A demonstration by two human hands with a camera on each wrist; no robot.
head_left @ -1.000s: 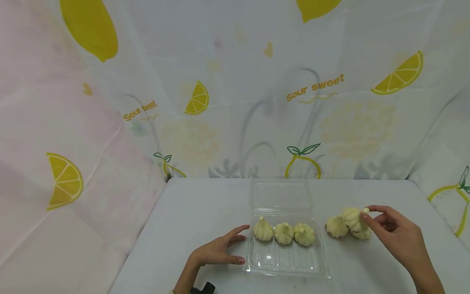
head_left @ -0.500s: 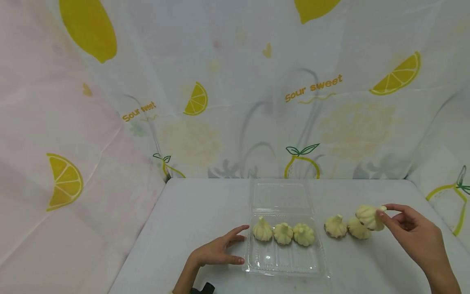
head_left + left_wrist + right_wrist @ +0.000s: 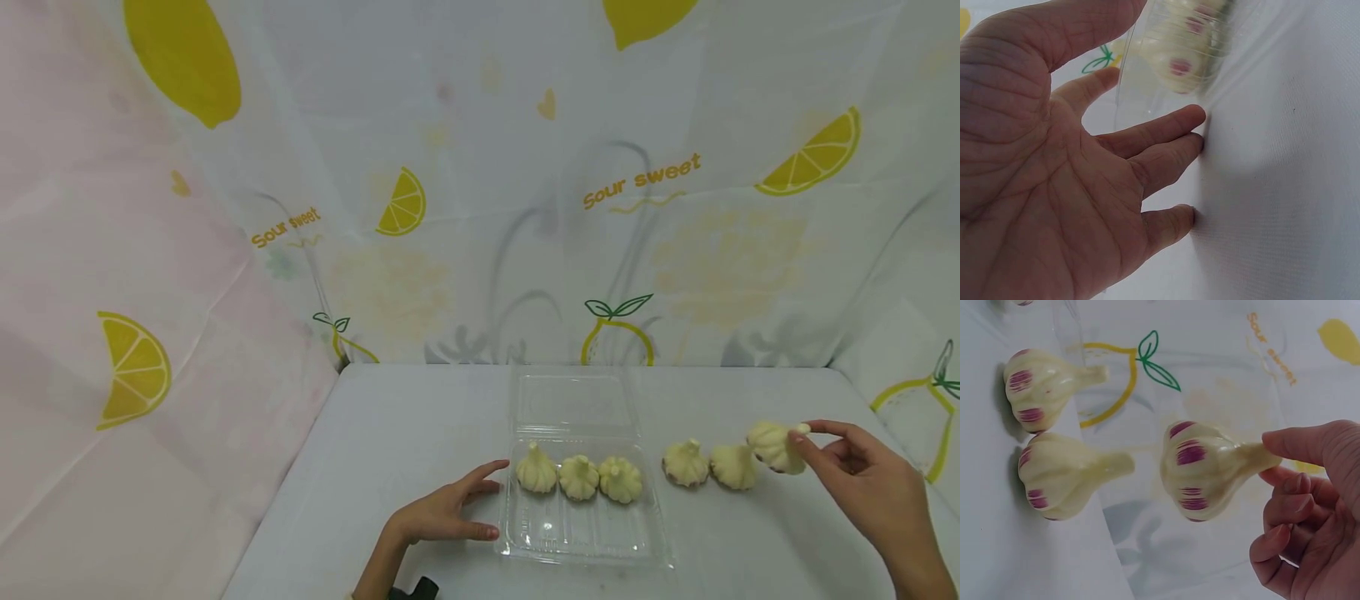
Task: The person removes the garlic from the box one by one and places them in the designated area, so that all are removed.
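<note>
My right hand (image 3: pixel 870 479) pinches a garlic bulb (image 3: pixel 776 447) by its stem between thumb and index finger, holding it above the table. In the right wrist view that garlic bulb (image 3: pixel 1194 472) shows purple patches near its base. Two more bulbs stand on the table to its left, a nearer garlic bulb (image 3: pixel 733 467) and a farther garlic bulb (image 3: pixel 685 463). Three bulbs, among them the middle garlic bulb (image 3: pixel 579 477), sit in a row inside a clear plastic box (image 3: pixel 577 542). My left hand (image 3: pixel 442 510) is at the box's left side, its fingers spread; fingertips (image 3: pixel 1194 115) rest on the table.
The box's clear lid (image 3: pixel 573 400) lies folded back behind it on the white table (image 3: pixel 420 417). A lemon-printed cloth (image 3: pixel 480 183) hangs behind and at the sides. A small black object (image 3: pixel 423 588) is by the left wrist.
My right hand has carried the held garlic bulb to the right, from above the loose bulbs to beside them. The left hand and the box have stayed put.
</note>
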